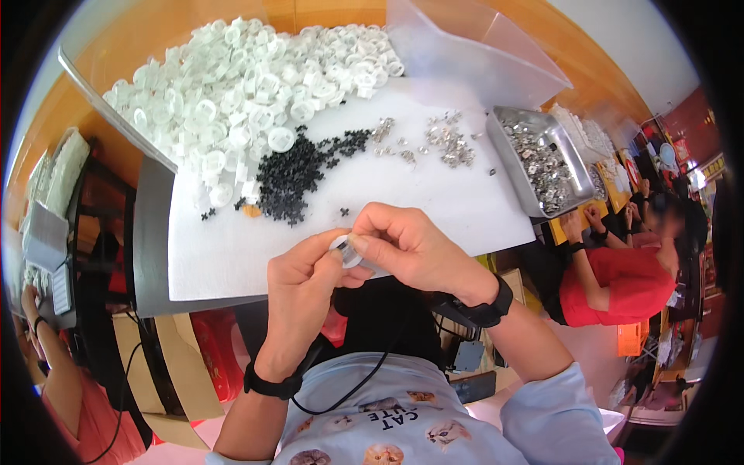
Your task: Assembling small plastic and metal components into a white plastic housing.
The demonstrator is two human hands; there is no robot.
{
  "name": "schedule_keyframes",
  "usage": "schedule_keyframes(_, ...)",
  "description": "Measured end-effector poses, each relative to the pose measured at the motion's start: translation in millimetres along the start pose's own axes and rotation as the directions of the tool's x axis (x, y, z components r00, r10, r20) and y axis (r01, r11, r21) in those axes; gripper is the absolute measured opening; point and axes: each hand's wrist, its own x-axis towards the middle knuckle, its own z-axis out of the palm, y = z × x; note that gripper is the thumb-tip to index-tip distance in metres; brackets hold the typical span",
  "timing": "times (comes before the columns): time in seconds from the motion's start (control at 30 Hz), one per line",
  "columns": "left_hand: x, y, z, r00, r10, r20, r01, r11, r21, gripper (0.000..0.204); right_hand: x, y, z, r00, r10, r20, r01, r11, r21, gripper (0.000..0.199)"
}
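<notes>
Near the front edge of the white sheet, my left hand (306,271) pinches a small round white plastic piece (350,254) by its rim. A dark bit shows in the middle of that piece. The thumb and forefinger of my right hand (395,244) press together at its upper side; whether they hold a separate small part is hidden. Just beyond my hands lies a heap of small black cross-shaped pieces (288,182). Behind it rises a large pile of translucent white plastic rings and caps (256,85). Small shiny metal parts (451,143) lie scattered to the right.
A steel tray (505,159) full of metal parts stands at the right. Clear plastic panels (480,54) border the back and left of the white-covered table (225,271). A person in red (620,287) works at the right, and another in pink (85,411) at the left.
</notes>
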Motion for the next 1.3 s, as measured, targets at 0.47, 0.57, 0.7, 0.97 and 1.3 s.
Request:
schedule_keyframes(0.47, -70.3, 84.3, -3.6, 0.557, 0.541, 0.631, -0.594, 0.79, -0.153, 0.041, 54.8, -115.6, -153.1, 0.781, -0.176, -0.599, -0.138, 0.888, -0.44, 0.024)
schedule_keyframes(0.57, -79.4, 97.6, -6.7, 0.579, 0.567, 0.586, -0.488, 0.817, -0.308, 0.035, 67.0, -87.4, -122.2, 0.891, -0.049, -0.451, -0.166, 0.89, -0.424, 0.019)
schedule_keyframes(0.7, -124.2, 117.0, -19.9, 0.678, 0.531, 0.508, -0.246, 0.815, -0.524, 0.025, 103.0, -62.6, -76.3, 0.971, -0.031, -0.237, -0.1, 0.847, -0.523, 0.014)
schedule_keyframes(0.97, -134.5, 119.3, -39.1, 0.689, 0.565, 0.454, -0.303, 0.794, -0.527, 0.023, 150.3, -18.5, -99.9, 0.975, 0.049, -0.218, -0.217, 0.453, -0.865, 0.021)
schedule_keyframes(1.3, -124.4, 125.5, -44.6, 0.829, 0.391, 0.4, -0.184, 0.866, -0.465, 0.015, 161.5, 1.5, -97.4, 0.984, -0.056, -0.171, -0.145, 0.318, -0.937, 0.016)
